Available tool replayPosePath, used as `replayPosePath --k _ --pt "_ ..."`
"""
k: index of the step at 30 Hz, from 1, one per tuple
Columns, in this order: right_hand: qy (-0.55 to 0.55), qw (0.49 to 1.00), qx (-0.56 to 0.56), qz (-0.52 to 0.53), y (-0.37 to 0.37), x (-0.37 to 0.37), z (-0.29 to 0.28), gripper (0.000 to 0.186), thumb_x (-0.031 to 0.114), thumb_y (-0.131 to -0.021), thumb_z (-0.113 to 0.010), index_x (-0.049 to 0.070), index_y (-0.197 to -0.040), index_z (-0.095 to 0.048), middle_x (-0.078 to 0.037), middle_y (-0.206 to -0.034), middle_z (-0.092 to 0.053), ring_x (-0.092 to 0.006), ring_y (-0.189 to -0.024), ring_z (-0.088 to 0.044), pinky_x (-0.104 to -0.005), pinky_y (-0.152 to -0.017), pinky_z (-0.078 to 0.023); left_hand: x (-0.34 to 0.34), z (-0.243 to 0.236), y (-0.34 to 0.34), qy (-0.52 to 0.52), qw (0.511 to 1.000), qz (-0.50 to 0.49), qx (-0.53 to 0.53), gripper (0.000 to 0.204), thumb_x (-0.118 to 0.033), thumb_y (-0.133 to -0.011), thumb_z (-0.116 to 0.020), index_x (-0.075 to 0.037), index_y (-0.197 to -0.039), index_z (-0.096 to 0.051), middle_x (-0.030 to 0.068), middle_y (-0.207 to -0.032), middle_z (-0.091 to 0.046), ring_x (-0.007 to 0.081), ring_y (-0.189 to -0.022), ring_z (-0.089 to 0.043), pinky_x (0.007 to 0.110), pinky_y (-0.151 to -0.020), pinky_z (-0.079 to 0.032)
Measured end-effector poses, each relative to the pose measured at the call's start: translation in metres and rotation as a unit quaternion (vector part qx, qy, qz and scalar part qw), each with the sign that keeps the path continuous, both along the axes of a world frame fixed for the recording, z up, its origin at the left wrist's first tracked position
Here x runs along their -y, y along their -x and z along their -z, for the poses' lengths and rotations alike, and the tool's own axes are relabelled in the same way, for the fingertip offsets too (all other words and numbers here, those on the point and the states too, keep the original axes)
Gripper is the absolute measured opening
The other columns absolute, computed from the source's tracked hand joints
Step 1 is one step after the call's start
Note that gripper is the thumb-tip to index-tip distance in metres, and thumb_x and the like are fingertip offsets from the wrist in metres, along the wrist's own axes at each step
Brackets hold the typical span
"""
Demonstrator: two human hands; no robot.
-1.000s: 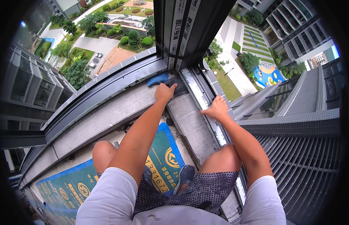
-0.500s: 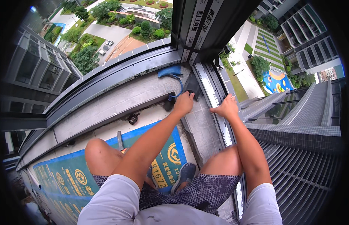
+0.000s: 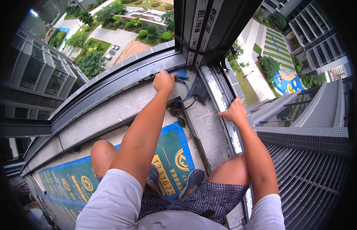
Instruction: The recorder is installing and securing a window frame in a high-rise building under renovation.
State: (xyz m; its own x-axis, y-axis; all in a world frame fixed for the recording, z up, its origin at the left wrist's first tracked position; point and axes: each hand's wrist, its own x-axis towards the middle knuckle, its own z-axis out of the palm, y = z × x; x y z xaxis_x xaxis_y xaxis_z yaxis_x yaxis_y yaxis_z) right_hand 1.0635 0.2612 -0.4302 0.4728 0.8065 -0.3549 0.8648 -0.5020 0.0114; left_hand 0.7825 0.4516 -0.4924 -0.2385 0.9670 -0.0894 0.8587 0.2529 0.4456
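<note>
My left hand (image 3: 164, 81) is closed at the left end of a flat blue air bag (image 3: 180, 73), which lies against the inner side of the window frame near the corner. A blue tube (image 3: 187, 91) curves from this bag toward dark fittings at the ledge edge. Beside it a black air bag (image 3: 200, 89) leans in the corner, and a black squeeze bulb (image 3: 181, 122) hangs below the ledge. On the right, my right hand (image 3: 235, 110) grips the window frame (image 3: 220, 100), thumb stretched across the inner side and fingers over the outer part.
A dark corner post (image 3: 199, 34) stands between two open window sides, with a long drop to gardens outside. Grey tiles cover the ledge (image 3: 128, 101). Green protective sheeting (image 3: 169, 149) edged with blue tape lies under my feet, and a cable (image 3: 60, 142) crosses the ledge at left.
My left hand has moved up and left from the black squeeze bulb to the blue air bag. The bulb now hangs over the ledge edge. My right hand stays on the frame.
</note>
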Motion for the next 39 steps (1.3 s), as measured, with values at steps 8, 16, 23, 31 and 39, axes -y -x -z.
replayPosePath --k 8,16,23,31,39 --pt "0.003 1.000 -0.019 -0.006 0.013 -0.009 -0.001 0.126 0.057 -0.058 -0.099 -0.012 -0.144 -0.038 -0.031 -0.140 -0.055 -0.0440 -0.130 -0.060 -0.0454 -0.106 -0.056 -0.008 -0.006 0.015 -0.018 0.993 0.096 -0.059 0.051 -0.053 -0.090 -0.080 -0.001 -0.091 -0.081 0.0229 -0.093 -0.078 0.0418 -0.091 -0.077 0.050 -0.077 -0.061" --pt "0.013 1.000 -0.006 0.016 -0.015 0.005 0.002 0.120 0.056 -0.058 -0.100 -0.010 -0.139 -0.042 -0.030 -0.139 -0.057 -0.0441 -0.129 -0.061 -0.0452 -0.106 -0.055 0.123 0.045 0.014 -0.075 0.983 -0.003 0.169 0.046 -0.045 -0.101 -0.067 -0.003 -0.084 -0.078 0.0201 -0.075 -0.073 0.0419 -0.076 -0.073 0.052 -0.071 -0.055" --pt "0.016 1.000 -0.015 -0.011 0.007 -0.010 0.003 0.124 0.057 -0.058 -0.099 -0.011 -0.143 -0.040 -0.030 -0.141 -0.057 -0.0441 -0.130 -0.061 -0.0449 -0.107 -0.055 0.157 0.153 0.017 -0.023 0.985 -0.034 0.168 0.050 -0.038 -0.093 -0.079 -0.004 -0.129 -0.072 0.0270 -0.122 -0.074 0.0414 -0.111 -0.071 0.047 -0.097 -0.055" --pt "0.013 0.999 -0.031 -0.015 0.010 -0.008 -0.008 0.128 0.057 -0.058 -0.099 -0.013 -0.146 -0.037 -0.032 -0.141 -0.057 -0.0445 -0.131 -0.060 -0.0445 -0.108 -0.054 0.180 0.123 0.022 -0.047 0.957 -0.007 0.287 0.036 -0.029 -0.104 -0.066 0.001 -0.121 -0.056 0.0303 -0.101 -0.069 0.0507 -0.095 -0.067 0.054 -0.083 -0.051" --pt "0.010 1.000 -0.025 -0.014 0.007 -0.007 -0.010 0.125 0.057 -0.057 -0.100 -0.012 -0.142 -0.040 -0.031 -0.140 -0.058 -0.0428 -0.130 -0.061 -0.0445 -0.107 -0.054 0.249 0.064 0.039 0.031 0.944 0.048 0.326 0.032 -0.033 -0.109 -0.064 -0.002 -0.106 -0.058 0.0107 -0.079 -0.064 0.0196 -0.070 -0.063 0.038 -0.063 -0.048"
